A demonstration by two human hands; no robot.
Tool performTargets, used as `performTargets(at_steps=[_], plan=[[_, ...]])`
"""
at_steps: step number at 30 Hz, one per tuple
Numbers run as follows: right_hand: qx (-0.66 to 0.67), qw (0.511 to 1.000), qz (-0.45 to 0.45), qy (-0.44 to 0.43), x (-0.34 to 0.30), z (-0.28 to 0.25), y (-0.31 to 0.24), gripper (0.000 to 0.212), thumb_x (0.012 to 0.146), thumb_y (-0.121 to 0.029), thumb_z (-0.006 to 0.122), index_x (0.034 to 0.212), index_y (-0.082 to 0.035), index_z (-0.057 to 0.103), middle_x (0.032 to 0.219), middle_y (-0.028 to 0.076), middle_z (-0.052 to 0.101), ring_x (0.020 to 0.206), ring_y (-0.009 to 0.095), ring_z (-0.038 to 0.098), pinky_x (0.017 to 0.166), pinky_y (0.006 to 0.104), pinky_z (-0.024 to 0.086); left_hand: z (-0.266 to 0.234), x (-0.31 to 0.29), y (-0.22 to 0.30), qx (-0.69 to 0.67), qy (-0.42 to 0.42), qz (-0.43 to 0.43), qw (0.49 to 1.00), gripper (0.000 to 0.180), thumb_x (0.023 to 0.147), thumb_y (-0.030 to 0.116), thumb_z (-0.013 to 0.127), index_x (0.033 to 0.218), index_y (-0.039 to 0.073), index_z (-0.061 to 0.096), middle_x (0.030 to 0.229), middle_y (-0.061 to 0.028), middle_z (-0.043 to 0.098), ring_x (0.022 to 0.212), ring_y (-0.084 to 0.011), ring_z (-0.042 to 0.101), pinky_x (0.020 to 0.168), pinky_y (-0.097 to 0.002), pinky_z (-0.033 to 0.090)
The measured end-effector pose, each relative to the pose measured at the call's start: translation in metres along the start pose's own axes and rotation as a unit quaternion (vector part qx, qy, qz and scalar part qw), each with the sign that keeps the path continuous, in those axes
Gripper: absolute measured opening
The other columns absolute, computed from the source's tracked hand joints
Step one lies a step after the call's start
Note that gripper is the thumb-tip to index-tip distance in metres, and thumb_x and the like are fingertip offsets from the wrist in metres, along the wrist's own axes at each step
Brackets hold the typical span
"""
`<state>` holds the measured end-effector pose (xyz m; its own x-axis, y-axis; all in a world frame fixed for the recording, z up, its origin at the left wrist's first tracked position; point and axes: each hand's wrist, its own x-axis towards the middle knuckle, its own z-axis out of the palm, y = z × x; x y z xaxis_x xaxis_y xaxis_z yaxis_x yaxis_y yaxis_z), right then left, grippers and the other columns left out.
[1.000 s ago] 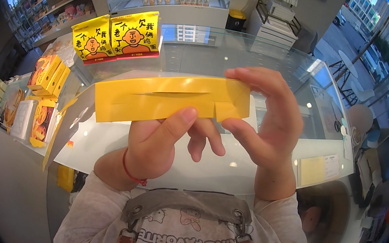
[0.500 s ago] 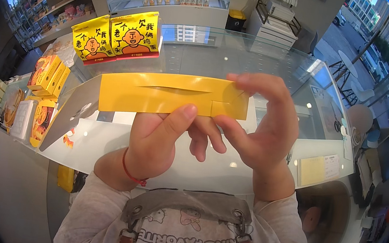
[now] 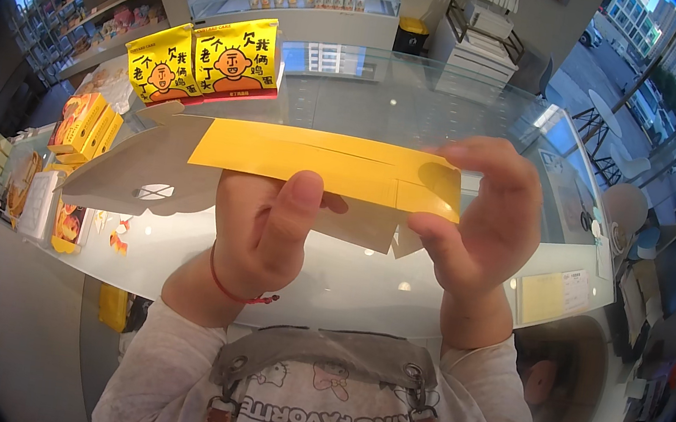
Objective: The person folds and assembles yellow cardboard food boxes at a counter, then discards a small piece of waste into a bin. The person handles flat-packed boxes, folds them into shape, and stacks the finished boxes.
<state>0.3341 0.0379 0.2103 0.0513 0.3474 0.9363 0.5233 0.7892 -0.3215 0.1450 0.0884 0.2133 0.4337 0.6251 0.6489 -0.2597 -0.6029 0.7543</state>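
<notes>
Glass-topped table [image 3: 360, 304] beneath a held yellow carton [image 3: 319, 157]

Yellow bags [image 3: 235, 69] stand beyond the left grip [image 3: 265, 223], small boxes [image 3: 75, 129] to its left, contents hidden. That grip clasps the carton, thumb in front, the grey flap [image 3: 139, 163] spreading leftward; the right grip [image 3: 492, 221] pinches the right end between thumb and fingertips. Glass stretches beyond both; the table's near edge curves personward of them.

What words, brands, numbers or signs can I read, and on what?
I won't copy print, only say where it stands:
Yellow bags: large black lettering, readable.
Shirt: large outlined lettering, partly hidden.
Stacked boxes: print too small to read.
White slip: too small to read.
Bin: white mark, too small to read.
Held yellow carton: no print showing.
</notes>
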Motion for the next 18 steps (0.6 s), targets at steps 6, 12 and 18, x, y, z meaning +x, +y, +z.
performTargets(at_steps=[6, 12, 18], plan=[[-0.053, 0.998, -0.027, -0.018, 0.001, -0.001, -0.002, 0.046, 0.067, -0.017, 0.089, 0.101, -0.003, 0.061, 0.089, 0.01, 0.064, 0.074, 0.022, 0.06, 0.064, 0.0292, 0.048, -0.004, 0.0, -0.001, -0.152, 0.029, -0.131, 0.979, 0.057, 0.101, 0.045, 0.036, 0.101, -0.005, 0.065, 0.087, -0.0138, 0.071, 0.07, -0.0169, 0.065, 0.061, -0.028, 0.051], [-0.1, 0.992, -0.08, -0.003, -0.005, 0.0, -0.008, 0.051, 0.062, -0.018, 0.09, 0.103, -0.01, 0.061, 0.087, 0.006, 0.06, 0.073, 0.022, 0.056, 0.063, 0.031, 0.044, -0.007, 0.014, -0.013, -0.176, 0.175, -0.061, 0.967, 0.042, 0.102, 0.033, 0.036, 0.119, -0.004, 0.048, 0.094, -0.015, 0.067, 0.074, -0.018, 0.067, 0.054, -0.0274, 0.052], [-0.06, 0.99, -0.102, -0.077, -0.013, 0.02, 0.0, 0.062, 0.065, -0.035, 0.087, 0.114, -0.011, 0.057, 0.094, 0.009, 0.058, 0.076, 0.024, 0.055, 0.064, 0.0349, 0.041, -0.007, 0.02, -0.016, -0.246, 0.227, -0.043, 0.941, 0.036, 0.098, 0.015, 0.046, 0.128, -0.004, 0.042, 0.111, -0.0144, 0.06, 0.094, -0.0182, 0.065, 0.072, -0.0298, 0.058]])
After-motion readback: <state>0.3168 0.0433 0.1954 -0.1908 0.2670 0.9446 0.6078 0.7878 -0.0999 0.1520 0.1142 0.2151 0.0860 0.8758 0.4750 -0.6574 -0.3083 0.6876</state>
